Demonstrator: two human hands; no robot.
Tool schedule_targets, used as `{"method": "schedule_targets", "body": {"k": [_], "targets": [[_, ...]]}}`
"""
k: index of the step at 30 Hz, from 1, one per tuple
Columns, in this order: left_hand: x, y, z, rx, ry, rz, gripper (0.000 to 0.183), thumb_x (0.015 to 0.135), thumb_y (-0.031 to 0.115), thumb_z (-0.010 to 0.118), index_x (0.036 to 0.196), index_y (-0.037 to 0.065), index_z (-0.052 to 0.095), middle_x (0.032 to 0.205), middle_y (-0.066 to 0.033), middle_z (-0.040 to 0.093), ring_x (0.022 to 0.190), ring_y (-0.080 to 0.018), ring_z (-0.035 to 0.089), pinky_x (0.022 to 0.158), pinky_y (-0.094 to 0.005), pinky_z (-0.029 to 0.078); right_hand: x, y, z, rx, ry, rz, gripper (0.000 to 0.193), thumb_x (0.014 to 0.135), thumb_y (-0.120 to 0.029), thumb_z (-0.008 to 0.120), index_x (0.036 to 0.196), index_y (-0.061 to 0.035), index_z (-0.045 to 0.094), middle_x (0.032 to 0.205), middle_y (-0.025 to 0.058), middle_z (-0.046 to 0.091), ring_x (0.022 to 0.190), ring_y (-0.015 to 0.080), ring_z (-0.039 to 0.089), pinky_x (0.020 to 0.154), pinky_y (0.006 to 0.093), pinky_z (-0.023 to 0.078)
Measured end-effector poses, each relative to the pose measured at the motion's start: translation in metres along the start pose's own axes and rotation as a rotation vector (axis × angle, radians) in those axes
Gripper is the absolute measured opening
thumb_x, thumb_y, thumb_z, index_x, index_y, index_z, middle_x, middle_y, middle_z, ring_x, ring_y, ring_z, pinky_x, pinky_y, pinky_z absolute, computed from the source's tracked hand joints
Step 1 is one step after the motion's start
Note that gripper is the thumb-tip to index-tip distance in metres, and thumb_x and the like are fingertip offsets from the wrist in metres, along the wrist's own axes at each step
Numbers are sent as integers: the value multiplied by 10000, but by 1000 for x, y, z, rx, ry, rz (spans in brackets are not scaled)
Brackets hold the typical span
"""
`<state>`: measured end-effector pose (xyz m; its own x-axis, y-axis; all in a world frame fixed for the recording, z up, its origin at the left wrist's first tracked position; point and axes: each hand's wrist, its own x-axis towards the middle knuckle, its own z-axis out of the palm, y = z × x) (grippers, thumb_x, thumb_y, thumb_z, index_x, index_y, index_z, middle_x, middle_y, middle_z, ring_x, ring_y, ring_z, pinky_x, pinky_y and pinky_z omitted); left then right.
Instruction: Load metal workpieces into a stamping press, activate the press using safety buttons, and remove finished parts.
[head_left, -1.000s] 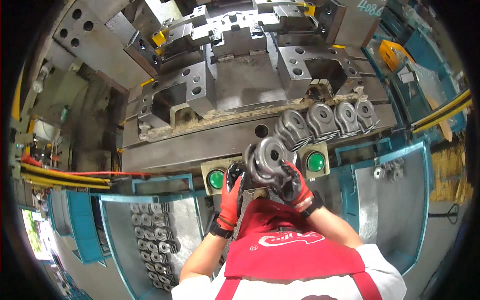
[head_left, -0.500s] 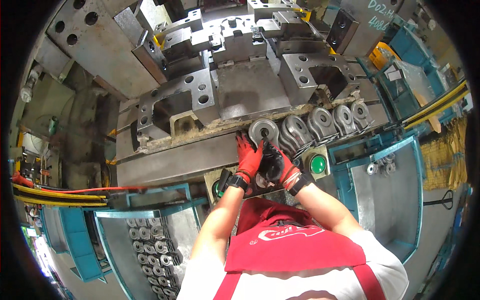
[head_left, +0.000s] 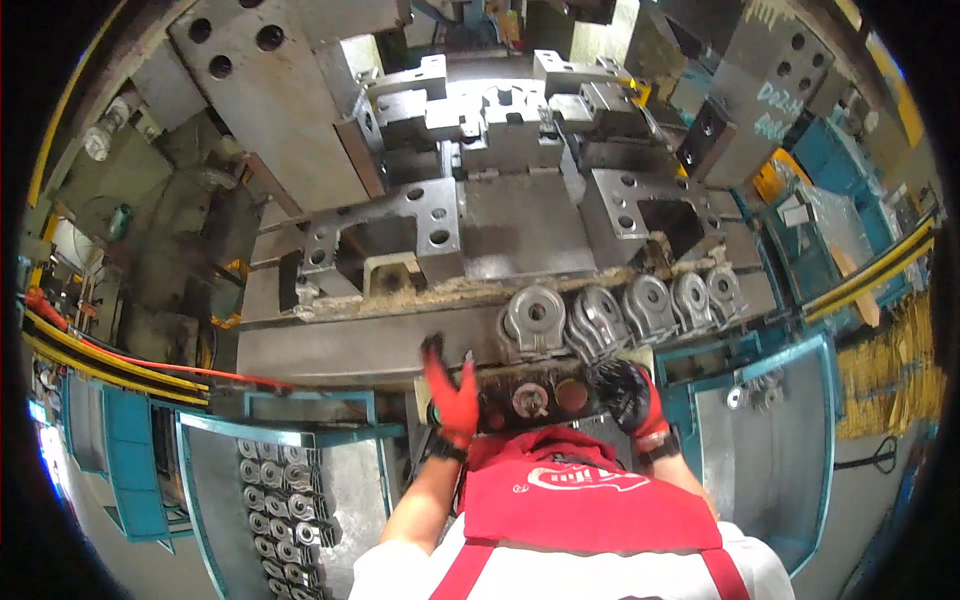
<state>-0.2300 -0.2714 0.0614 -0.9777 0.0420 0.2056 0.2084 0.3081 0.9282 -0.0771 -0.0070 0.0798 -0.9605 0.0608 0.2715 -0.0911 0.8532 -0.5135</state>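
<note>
My left hand, in a red glove with dark fingertips, is open, its thumb and fingers apart and holding nothing. It is over the left end of a control panel, where a bit of a green button shows beside it. My right hand, in a red and black glove, is over the panel's right end and covers the button there; its fingers are blurred. Beyond the hands, several ring-shaped metal parts stand in a row along the press bed's front edge, touching neither hand.
A press die with steel blocks stands ahead. At lower left, a blue-framed bin holds rows of metal parts; another bin at right holds a few. Yellow-black guard bars and a red hose run at the left.
Both hands have let go of the leftmost ring-shaped metal part and drawn back toward me, moving apart to the panel's two ends. The view has tilted, so the press sits lower.
</note>
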Motion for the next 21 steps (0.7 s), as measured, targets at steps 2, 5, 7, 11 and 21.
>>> {"method": "schedule_targets", "body": {"k": [2,5,7,11,21], "targets": [[-10,-27,-27,118,133,-26,602,860,207,567,1347,-23,299,1394,-209,309,1326,-336,229,1089,-412,175,-25,28,13,593,427,641,290,887,-188,509,1119,-23,565,1025,101,617,964,192,576,841,310,456],[-22,-83,-46,90,309,-293,586,878,267,551,1326,-37,329,1373,-226,335,1306,-351,257,1075,-401,213,-48,63,29,819,1085,799,276,873,-172,588,1103,-23,557,1018,67,601,898,154,552,817,279,427],[-46,-161,-60,310,165,-328,593,890,318,524,1320,-44,335,1353,-237,358,1279,-359,301,1060,-392,241,-47,63,30,604,1138,807,265,887,-185,566,1085,-9,562,1014,77,598,922,154,533,816,283,420],[-20,-138,-41,-49,77,-536,591,914,390,466,1285,-62,379,1277,-258,437,1209,-355,400,1019,-377,304,-100,137,65,416,857,1116,460,915,-383,459,1074,36,564,1013,167,600,912,257,545,824,356,419],[19,-67,38,73,-127,-191,481,908,369,459,1147,-48,491,1107,-230,546,1010,-326,521,876,-377,402,-47,109,79,217,834,1536,540,831,-514,454,978,-29,640,973,232,620,969,391,571,850,427,434]]}}
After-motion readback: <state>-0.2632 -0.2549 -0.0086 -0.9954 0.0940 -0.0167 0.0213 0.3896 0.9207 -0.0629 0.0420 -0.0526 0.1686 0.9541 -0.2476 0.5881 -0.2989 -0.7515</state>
